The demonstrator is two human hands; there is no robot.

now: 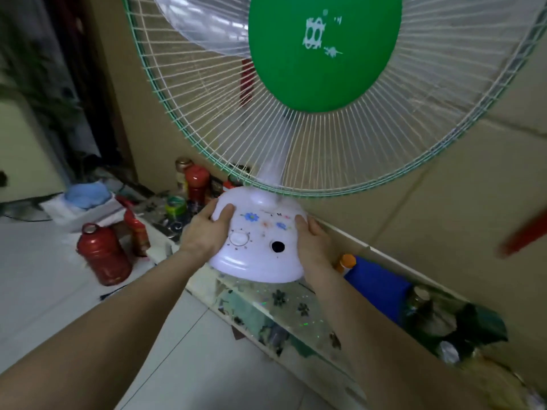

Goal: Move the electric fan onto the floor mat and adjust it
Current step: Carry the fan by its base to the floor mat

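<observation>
Two hands on one fan; far left, red jug on pale floor; left hand clasping white base of electric fan, thumb on top; right hand gripping opposite edge; base above patterned ledge; blue bottle beyond.

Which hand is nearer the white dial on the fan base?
Left. The left hand grips the base's left edge right beside the dial; the right hand holds the opposite edge, beyond the dark hole.
</observation>
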